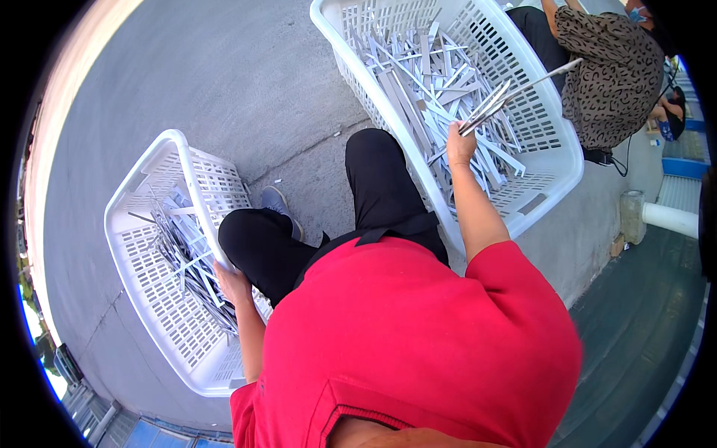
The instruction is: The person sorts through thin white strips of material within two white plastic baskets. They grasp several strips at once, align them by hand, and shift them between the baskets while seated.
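Observation:
My right hand (pixel 461 145) is closed round a small bundle of thin metal strips (pixel 489 107), one of them sticking out far to the upper right. It is above the large white basket (pixel 549 134) on the right, which holds many loose flat grey and silver strips (pixel 429 82). Down at the left, my left hand (pixel 234 284) rests closed on the near rim of a second white basket (pixel 196 187), beside my knee; its fingertips are partly hidden. Inside that basket lie a heap of thin dark strips (pixel 187 272) and some paler flat ones.
Grey concrete floor (pixel 224 75) lies under both baskets. A person in a leopard-print top (pixel 609 67) sits just beyond the right basket, and another person (pixel 672 116) is farther off. A white pipe (pixel 668 219) meets a concrete block at the right. My shoe (pixel 278 203) is between the baskets.

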Action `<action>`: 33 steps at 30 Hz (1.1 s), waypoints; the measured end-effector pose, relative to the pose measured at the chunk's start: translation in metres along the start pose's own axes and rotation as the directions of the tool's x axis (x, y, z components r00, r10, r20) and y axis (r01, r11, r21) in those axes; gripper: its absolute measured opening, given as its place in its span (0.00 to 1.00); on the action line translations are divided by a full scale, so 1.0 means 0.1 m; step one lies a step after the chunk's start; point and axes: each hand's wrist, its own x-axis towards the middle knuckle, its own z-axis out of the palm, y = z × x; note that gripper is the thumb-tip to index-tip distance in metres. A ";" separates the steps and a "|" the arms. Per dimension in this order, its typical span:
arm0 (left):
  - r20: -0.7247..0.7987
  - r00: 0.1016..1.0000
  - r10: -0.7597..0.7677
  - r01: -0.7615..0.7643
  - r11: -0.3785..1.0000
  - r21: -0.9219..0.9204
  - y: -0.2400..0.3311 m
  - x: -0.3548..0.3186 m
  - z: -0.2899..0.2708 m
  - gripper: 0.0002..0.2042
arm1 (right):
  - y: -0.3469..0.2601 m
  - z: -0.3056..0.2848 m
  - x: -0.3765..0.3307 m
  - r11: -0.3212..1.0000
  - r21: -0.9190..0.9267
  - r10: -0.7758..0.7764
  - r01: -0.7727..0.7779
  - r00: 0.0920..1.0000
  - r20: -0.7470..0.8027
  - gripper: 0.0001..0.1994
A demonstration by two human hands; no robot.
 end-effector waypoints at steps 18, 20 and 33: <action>0.011 0.990 -0.144 0.144 0.989 -0.036 0.13 -0.05 -0.17 0.22 | 0.68 0.15 0.16 0.995 0.073 0.026 -0.067 0.888 0.458 0.07; 0.011 0.988 -0.152 0.152 0.988 -0.038 0.12 -0.06 -0.16 0.22 | 0.76 0.16 0.23 0.997 -0.003 0.071 -0.078 0.892 0.446 0.08; 0.039 0.983 -0.180 0.183 0.980 -0.084 0.12 -0.06 -0.23 0.20 | 0.52 0.22 0.57 0.875 -0.418 0.087 0.245 0.770 0.633 0.45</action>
